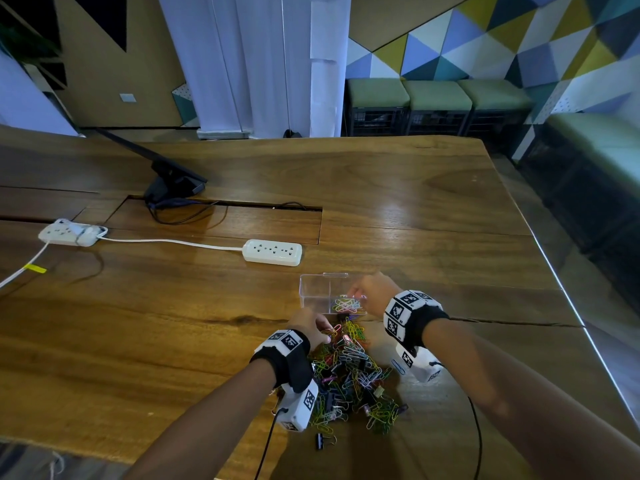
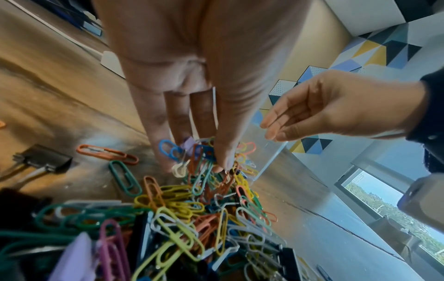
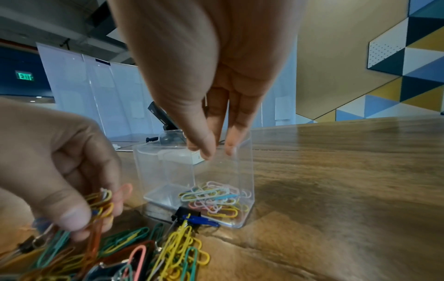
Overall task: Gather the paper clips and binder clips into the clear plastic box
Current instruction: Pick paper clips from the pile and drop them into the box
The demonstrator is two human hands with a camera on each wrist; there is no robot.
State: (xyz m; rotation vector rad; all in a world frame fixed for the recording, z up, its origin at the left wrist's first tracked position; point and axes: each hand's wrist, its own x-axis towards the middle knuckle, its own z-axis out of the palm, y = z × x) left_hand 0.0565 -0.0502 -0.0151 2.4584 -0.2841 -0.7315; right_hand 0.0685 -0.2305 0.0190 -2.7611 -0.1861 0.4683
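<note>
A heap of coloured paper clips point(image 1: 349, 379) mixed with black binder clips lies on the wooden table near me. Just beyond it stands the clear plastic box point(image 1: 311, 289), uncovered, with a small bunch of clips point(image 3: 213, 197) on its floor. My left hand point(image 1: 325, 336) is at the heap's far end and pinches a bunch of paper clips point(image 2: 199, 157) between thumb and fingers. Above the box point(image 3: 153, 171), my right hand point(image 3: 216, 152) hangs with its fingers straight, pointing down and holding nothing. A black binder clip point(image 3: 185, 214) lies against the box's near wall.
Two white power strips point(image 1: 272, 251) point(image 1: 71, 233) joined by a cable lie beyond the box, and a black monitor stand point(image 1: 173, 188) sits farther back. A lone binder clip point(image 1: 323, 439) lies nearest me. The table's right edge point(image 1: 568, 296) runs diagonally.
</note>
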